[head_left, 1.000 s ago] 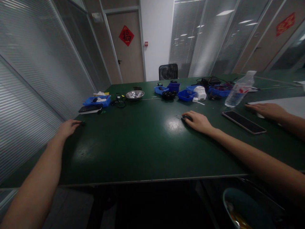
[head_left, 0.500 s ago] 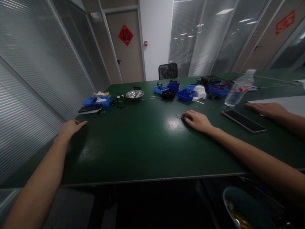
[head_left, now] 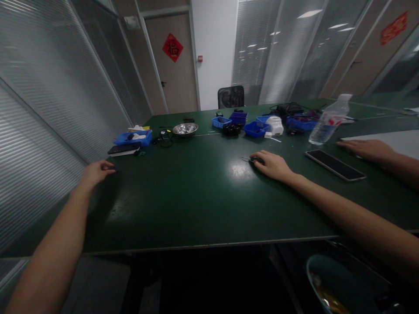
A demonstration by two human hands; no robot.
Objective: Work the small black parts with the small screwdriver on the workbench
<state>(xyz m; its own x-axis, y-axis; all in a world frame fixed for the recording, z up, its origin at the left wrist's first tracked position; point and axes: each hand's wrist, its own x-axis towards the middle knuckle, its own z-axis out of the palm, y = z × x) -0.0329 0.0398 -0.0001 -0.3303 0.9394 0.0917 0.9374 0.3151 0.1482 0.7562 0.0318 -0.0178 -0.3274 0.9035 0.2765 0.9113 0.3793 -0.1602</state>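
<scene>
The green table (head_left: 183, 196) spreads around the metal bowl (head_left: 185, 134). Right of the bowl is the water bottle (head_left: 330, 122); right and nearer lies the phone (head_left: 335, 165). Nearer than the bowl, to its right, the right hand (head_left: 271, 166) curls round a dark tool (head_left: 257, 160); to its left, the left hand (head_left: 95, 173) narrowly pinches a small dark piece (head_left: 112, 168)

The only view is the head camera's, worn on the person's head above the near edge of the green table (head_left: 183, 196), facing forward and down. It sits close to that edge, which crosses the lower picture; the far edge lies well off, with the door (head_left: 173, 65) beyond. No second view shares this scene.
</scene>
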